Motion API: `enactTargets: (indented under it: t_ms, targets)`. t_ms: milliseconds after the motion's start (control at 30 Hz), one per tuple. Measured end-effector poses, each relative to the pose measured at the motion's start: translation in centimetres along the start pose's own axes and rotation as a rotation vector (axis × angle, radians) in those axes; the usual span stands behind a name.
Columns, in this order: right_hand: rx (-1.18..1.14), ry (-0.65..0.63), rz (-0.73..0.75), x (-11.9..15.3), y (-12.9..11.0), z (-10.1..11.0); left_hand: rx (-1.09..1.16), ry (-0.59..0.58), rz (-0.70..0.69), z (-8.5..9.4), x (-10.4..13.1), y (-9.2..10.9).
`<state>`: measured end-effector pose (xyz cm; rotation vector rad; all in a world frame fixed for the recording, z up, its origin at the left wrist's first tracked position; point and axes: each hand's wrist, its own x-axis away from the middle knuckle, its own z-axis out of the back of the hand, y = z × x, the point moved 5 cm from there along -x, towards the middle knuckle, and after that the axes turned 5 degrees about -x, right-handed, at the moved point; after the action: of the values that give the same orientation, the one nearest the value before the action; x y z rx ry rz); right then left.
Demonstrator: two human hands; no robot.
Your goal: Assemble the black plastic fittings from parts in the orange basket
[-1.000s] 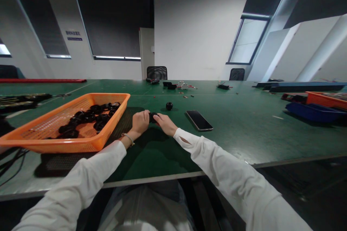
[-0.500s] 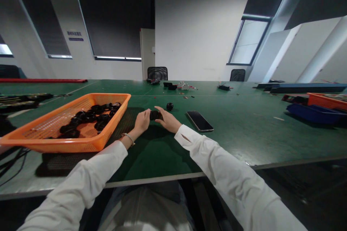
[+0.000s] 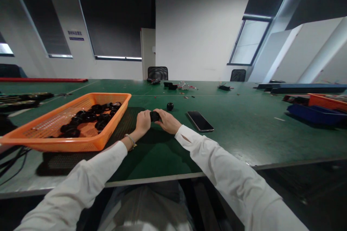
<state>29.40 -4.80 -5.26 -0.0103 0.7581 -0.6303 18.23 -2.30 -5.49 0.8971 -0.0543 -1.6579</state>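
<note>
A small black round part [image 3: 154,116] is held between my two hands, just above the green table [image 3: 168,151]. My left hand [image 3: 143,121] grips its left side, fingers curled around it. From the right, my right hand [image 3: 167,121] closes on the same part with thumb and fingers. What exactly the part is cannot be made out. Just beyond my right hand, a similar black round piece [image 3: 170,106] stands on the table. An orange basket [image 3: 114,126] to the left holds several glossy black parts [image 3: 81,117].
A phone [image 3: 200,121] lies to the right of my right hand. Farther back are black pieces and a white part [image 3: 183,86]. At the far right sit a blue bin [image 3: 316,113] and an orange tray [image 3: 328,101]. Dark cables [image 3: 12,162] hang near the left edge.
My right hand's fingers have drawn in around the black part, which were more spread before. Both hands stay in nearly the same place.
</note>
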Motion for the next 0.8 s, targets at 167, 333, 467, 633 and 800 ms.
enactTargets:
  t_ms: [167,333,467,633,800]
  targets:
    - [0.004,0.039,-0.039,0.11,-0.22,-0.15,0.024,0.048,-0.057,0.59,0.21,0.23]
    - [-0.025,0.052,-0.114,0.13,-0.33,-0.21,0.026,0.088,-0.095,0.87,0.35,0.32]
    - [-0.053,0.048,-0.219,0.18,-0.2,-0.3,0.008,0.099,-0.124,0.89,0.41,0.28]
    - [-0.089,0.065,-0.33,0.17,-0.08,-0.52,0.028,0.123,-0.153,0.99,0.38,0.15]
    - [-0.164,0.075,-0.43,0.02,-0.25,-0.73,-0.018,0.136,-0.197,1.05,0.28,0.07]
